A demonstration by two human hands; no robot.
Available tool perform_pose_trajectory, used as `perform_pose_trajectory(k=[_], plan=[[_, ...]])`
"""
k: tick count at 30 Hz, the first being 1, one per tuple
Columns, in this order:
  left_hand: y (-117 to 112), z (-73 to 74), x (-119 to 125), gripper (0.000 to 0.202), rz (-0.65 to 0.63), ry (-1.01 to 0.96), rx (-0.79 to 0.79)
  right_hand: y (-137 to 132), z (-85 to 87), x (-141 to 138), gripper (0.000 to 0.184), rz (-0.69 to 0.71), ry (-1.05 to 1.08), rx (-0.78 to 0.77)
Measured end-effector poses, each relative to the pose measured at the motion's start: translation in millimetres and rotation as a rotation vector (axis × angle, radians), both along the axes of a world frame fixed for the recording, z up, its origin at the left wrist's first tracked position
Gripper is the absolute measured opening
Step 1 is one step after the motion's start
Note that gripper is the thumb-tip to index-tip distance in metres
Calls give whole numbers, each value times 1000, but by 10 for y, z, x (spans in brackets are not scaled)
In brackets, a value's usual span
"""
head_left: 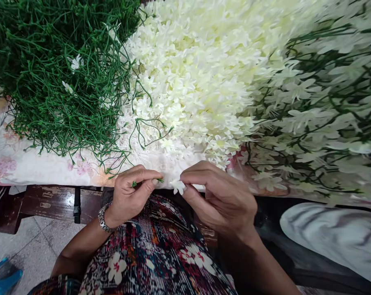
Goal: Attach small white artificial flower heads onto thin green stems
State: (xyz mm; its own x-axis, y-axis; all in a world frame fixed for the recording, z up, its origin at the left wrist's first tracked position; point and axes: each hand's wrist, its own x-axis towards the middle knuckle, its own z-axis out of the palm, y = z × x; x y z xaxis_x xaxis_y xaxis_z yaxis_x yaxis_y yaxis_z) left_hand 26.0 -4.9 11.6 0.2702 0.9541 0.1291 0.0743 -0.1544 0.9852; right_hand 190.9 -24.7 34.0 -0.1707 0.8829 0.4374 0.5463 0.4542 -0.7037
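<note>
A large tangled heap of thin, dark-green, plastic-looking stems fills the upper left of the frame, with a few white blossoms caught in it. A dense pile of loose creamy-white, cloth-like flowers spreads across the upper middle. White flowers threaded on green stems crowd the right side. A few stray curved green stems lie between the first two heaps. All rest on a pale cloth printed with pink flowers, whose near edge runs just beyond the hands. At lower left are a dark-brown wooden surface, a black strap with a buckle, grey floor tiles and a curved bright-blue object. A white-and-grey streaked form sits at lower right.

The blue object is cut off by the left edge, so its kind is unclear; the streaked form is also hard to identify. The right side is stretched and blurred, and the heaps run past the top edge.

At centre, the left hand, with a silver metal-link watch at its wrist, pinches a small green stem piece between thumb and forefinger, mostly hidden by them. The right hand pinches a single white, pointed-petal flower, its petals toward the left hand. The hands are apart, the flower near the left fingertips, a narrow gap between.
</note>
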Motion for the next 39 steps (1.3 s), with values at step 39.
perform_pose_trajectory(k=[39], plan=[[30,-203,64,17,-57,353,433,11,-325,-57,16,33,-187,41]])
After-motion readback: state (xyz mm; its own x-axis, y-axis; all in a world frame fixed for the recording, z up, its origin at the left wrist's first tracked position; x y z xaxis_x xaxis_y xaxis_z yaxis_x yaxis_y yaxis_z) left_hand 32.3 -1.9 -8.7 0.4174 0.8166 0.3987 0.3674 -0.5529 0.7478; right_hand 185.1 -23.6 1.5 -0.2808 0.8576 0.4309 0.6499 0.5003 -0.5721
